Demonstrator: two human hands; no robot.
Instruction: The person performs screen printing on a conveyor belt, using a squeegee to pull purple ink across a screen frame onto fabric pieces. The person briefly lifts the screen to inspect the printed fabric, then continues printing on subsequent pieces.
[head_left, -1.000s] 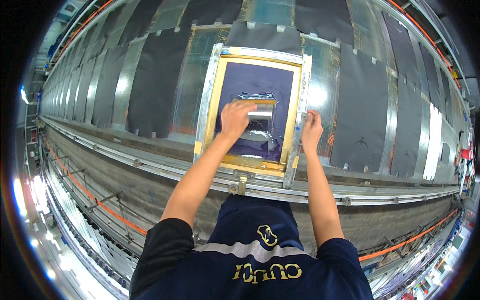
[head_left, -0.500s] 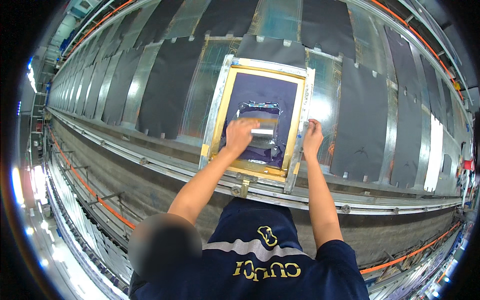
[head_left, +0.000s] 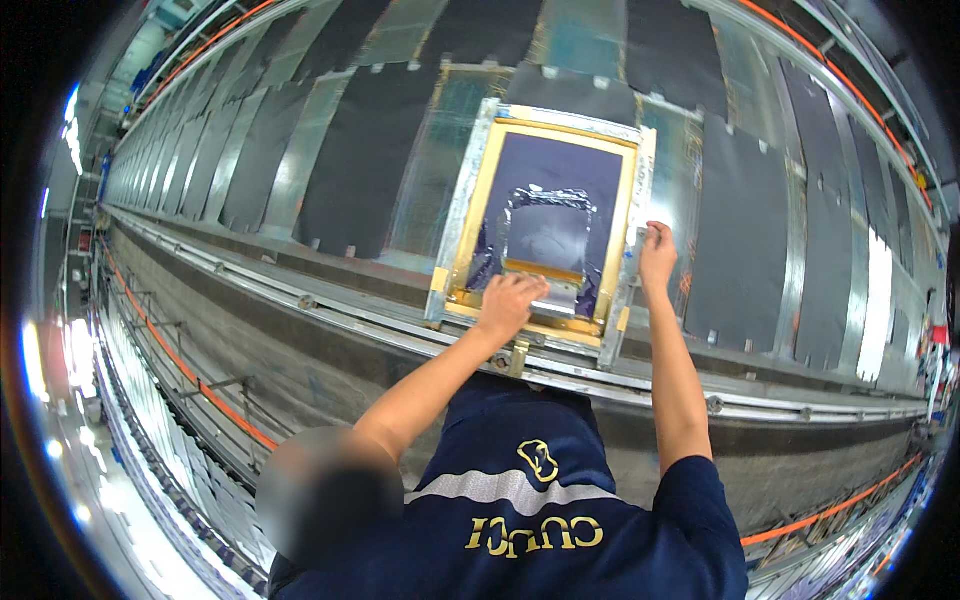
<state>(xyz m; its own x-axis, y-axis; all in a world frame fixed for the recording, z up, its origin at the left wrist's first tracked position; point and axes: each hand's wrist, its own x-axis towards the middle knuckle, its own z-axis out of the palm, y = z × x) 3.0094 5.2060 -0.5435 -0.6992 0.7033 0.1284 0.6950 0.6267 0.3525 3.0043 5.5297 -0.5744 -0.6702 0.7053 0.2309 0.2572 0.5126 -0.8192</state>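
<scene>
A silk-screen printing frame [head_left: 466, 210], with metal rails and a yellow inner border, lies flat on the long table in front of me. Its mesh is dark purple, and wet, shiny ink [head_left: 560, 192] rings a smoother rectangle in the middle. My left hand [head_left: 512, 303] is closed on a squeegee [head_left: 560, 297] at the near end of that rectangle; the fingers hide the squeegee's left end. At the frame's right rail, my right hand [head_left: 657, 262] has its fingertips pinched against the edge.
Rows of black sheets [head_left: 735, 240] lie on the table on both sides and beyond the frame, with glossy strips between them. A metal rail [head_left: 760, 395] with small stops runs along the near edge. Orange tubing [head_left: 195, 365] passes at the lower left.
My left hand has drawn the squeegee toward me, from the middle of the mesh to its near end. My right hand stays at the right rail. The whole view has shifted slightly.
</scene>
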